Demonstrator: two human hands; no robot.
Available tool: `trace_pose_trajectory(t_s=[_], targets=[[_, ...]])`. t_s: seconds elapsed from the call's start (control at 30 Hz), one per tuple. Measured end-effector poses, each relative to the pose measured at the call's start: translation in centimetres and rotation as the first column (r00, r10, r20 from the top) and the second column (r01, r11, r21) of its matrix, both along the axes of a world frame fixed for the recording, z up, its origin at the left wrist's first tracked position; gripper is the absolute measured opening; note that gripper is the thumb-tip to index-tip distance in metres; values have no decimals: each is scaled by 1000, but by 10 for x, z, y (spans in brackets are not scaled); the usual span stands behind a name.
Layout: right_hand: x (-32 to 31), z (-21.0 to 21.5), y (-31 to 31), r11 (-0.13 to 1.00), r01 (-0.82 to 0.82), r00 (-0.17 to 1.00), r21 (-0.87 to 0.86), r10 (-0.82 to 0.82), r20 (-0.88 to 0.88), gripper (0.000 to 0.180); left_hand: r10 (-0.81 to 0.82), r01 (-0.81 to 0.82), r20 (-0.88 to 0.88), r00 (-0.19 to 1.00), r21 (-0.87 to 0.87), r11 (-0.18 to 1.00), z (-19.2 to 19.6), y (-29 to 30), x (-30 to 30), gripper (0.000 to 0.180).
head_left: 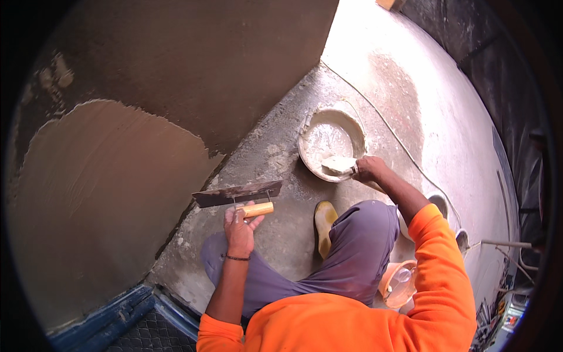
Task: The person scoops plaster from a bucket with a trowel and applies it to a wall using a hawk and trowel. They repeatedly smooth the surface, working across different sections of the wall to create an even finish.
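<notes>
Your left hand (237, 226) is closed on the wooden handle of the flat steel plastering trowel (237, 193) at centre frame — your right hand (368, 168), grip closed on a small putty scraper (339, 165), dips into the round plaster-caked mixing pan (328, 126) on the concrete floor (281, 146), upper centre.

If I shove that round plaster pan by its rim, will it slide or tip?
The pan looks shallow and wide, so probably slides rather than tips. The gritty concrete floor likely drags it. Little plaster inside, so seemingly light.

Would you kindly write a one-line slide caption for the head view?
Left hand holds a wooden-handled trowel near the plastered wall; right hand scoops plaster from a pan.
</notes>
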State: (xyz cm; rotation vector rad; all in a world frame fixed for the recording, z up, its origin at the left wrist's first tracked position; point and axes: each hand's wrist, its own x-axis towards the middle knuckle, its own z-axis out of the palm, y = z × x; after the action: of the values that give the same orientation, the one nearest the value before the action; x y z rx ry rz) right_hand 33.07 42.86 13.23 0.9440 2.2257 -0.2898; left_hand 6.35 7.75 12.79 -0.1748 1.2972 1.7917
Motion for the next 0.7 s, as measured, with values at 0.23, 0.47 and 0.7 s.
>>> trace_pose_trajectory(t_s=[0.23,0.47,0.7], targets=[[-4,-27,-7,997,64,998,36,-64,-7,29,-57,57,-15,998,6,998,-1,-2,2,20],[-32,37,37,946,-94,986,310,131,-101,20,-104,93,-85,991,-121,988,-6,-14,-9,25],[-121,41,94,948,-150,970,281,85,230,24,-114,107,-97,989,-74,992,-3,-13,-2,27]])
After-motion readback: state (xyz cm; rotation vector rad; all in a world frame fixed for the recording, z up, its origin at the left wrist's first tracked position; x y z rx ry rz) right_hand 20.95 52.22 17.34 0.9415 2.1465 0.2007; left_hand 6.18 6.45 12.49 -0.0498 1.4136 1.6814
